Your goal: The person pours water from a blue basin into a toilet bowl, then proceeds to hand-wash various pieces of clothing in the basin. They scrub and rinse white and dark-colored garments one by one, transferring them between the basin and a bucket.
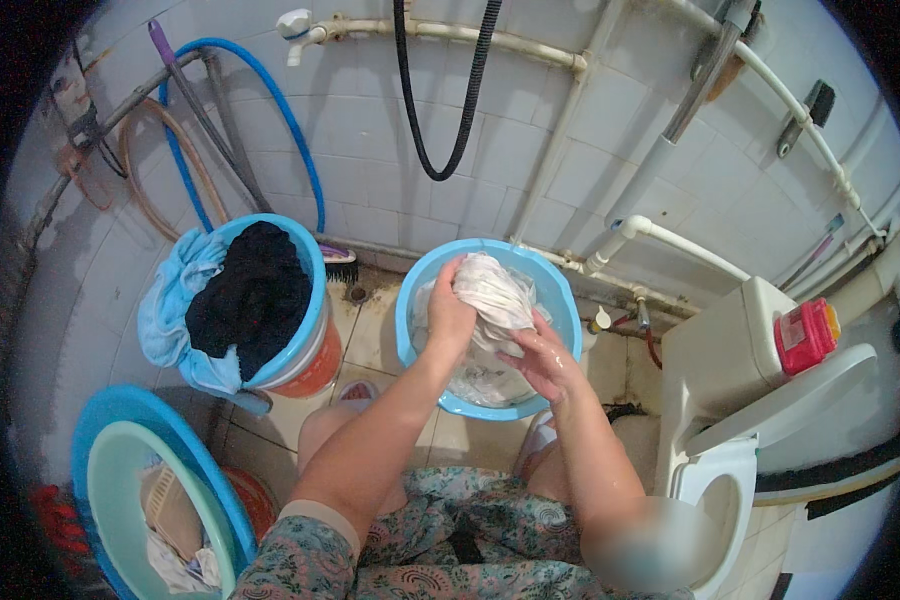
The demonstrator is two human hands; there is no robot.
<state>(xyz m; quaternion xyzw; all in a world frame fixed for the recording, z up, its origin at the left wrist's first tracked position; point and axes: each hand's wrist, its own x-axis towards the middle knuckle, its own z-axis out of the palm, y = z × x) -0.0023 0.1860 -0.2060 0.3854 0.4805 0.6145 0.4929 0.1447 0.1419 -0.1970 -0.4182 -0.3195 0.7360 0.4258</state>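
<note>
Our left hand (451, 312) is closed over the top of a bunched white cloth (492, 292), fingers wrapped round the wad and pinching it tight. Our right hand (542, 362) sits just below, half open with the palm turned up, its fingers touching the cloth's underside rather than gripping it. The cloth hangs over the blue basin (562, 290), partly lifted out, with more wet white fabric lying in the bottom. We judge this to be the scrubbing or wringing step of a hand wash, with the piece gathered and being worked between both hands. The next move would call for a firm two-handed hold, kept over the basin so the drips fall inside. To the left stands a bucket (310, 330) heaped with a dark garment (250, 300) and light blue cloth (170, 310); nearer us, nested tubs (120, 450); to the right, a toilet (740, 480).
</note>
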